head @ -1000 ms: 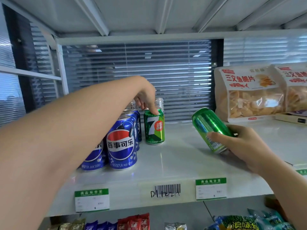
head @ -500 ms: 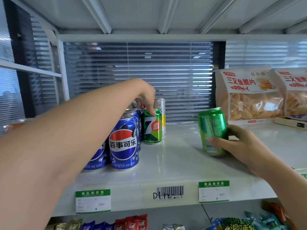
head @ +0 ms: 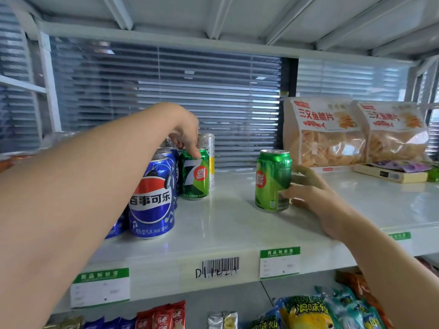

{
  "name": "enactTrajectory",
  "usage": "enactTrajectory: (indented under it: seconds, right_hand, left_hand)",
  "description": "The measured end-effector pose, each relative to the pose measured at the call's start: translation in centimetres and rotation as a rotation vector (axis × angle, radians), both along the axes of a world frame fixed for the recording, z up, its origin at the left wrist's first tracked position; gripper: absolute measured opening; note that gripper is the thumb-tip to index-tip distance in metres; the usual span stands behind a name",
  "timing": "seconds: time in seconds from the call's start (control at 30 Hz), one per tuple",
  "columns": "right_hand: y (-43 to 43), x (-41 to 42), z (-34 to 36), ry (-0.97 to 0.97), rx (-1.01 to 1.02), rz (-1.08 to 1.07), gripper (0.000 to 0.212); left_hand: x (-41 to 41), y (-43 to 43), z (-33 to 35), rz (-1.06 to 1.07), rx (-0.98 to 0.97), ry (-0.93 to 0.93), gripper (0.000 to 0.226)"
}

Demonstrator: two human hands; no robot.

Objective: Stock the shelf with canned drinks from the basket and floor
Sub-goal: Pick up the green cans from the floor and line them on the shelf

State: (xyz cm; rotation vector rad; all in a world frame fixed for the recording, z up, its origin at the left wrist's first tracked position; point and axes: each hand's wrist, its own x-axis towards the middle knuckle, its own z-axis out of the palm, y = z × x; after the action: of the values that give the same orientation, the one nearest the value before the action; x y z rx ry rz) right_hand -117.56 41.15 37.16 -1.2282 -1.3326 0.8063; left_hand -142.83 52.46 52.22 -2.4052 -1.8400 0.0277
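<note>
On the white shelf a green 7-Up can stands upright beside several blue Pepsi cans. My left hand reaches over the Pepsi cans, its fingertips pinching the top rim of that 7-Up can. A silver-and-yellow can stands behind it. A second green 7-Up can stands upright on the middle of the shelf. My right hand wraps around its right side, thumb in front and fingers behind.
Two bags of chips lean at the back right of the shelf, with a flat box beside them. Price tags line the shelf's front edge. Snack packets fill the shelf below. Another shelf hangs close overhead.
My right hand brought the tilted green can upright and set it down on the shelf. My left hand pushed the other 7-Up can back beside the Pepsi cans.
</note>
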Motion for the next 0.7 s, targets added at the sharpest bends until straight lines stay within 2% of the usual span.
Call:
enactTrajectory:
  seconds: [0.07,0.1,0.17,0.27,0.3,0.33,0.4,0.43,0.47,0.57,0.63,0.7]
  right_hand:
    - [0.0,-0.6,0.2,-0.169,-0.018,-0.080,0.112]
    - [0.0,-0.9,0.2,-0.246,-0.031,-0.106,0.116]
    - [0.2,-0.8,-0.1,-0.277,-0.019,-0.109,0.101]
    - [0.2,-0.5,-0.3,-0.081,-0.028,0.001,0.070]
    - [0.2,-0.4,-0.2,-0.055,-0.027,0.008,0.070]
    - [0.4,-0.5,-0.1,-0.095,-0.024,-0.017,0.079]
    - [0.7,-0.7,0.1,-0.289,-0.052,-0.108,0.108]
    - [0.8,-0.9,0.0,-0.353,-0.049,-0.138,0.112]
    - [1.0,-0.9,-0.1,-0.369,-0.033,-0.148,0.106]
    - [1.2,-0.4,-0.6,-0.301,-0.016,-0.071,0.068]
    - [0.9,-0.1,-0.4,-0.213,-0.039,-0.053,0.070]
    - [0.8,-0.3,0.2,-0.242,-0.087,-0.105,0.083]
  left_hand:
    - [-0.1,0.3,-0.1,-0.005,-0.013,-0.036,0.045]
    - [-0.1,0.4,-0.1,-0.007,-0.018,-0.048,0.045]
    - [-0.1,0.6,-0.2,-0.009,-0.035,-0.058,0.046]
    - [0.0,0.7,0.0,-0.003,-0.062,-0.059,0.052]
    - [0.1,0.7,0.1,-0.001,-0.066,-0.058,0.054]
    - [0.1,0.6,0.1,0.001,-0.066,-0.054,0.056]
    - [0.2,0.6,0.1,0.008,-0.066,-0.042,0.058]
    - [0.2,0.6,0.1,0.013,-0.069,-0.037,0.058]
    - [0.3,0.6,0.1,0.018,-0.075,-0.033,0.059]
    - [0.3,0.6,0.2,0.035,-0.079,-0.015,0.062]
    - [0.3,0.5,0.3,0.038,-0.069,-0.001,0.062]
    - [0.2,0.4,0.3,0.041,-0.074,-0.008,0.061]
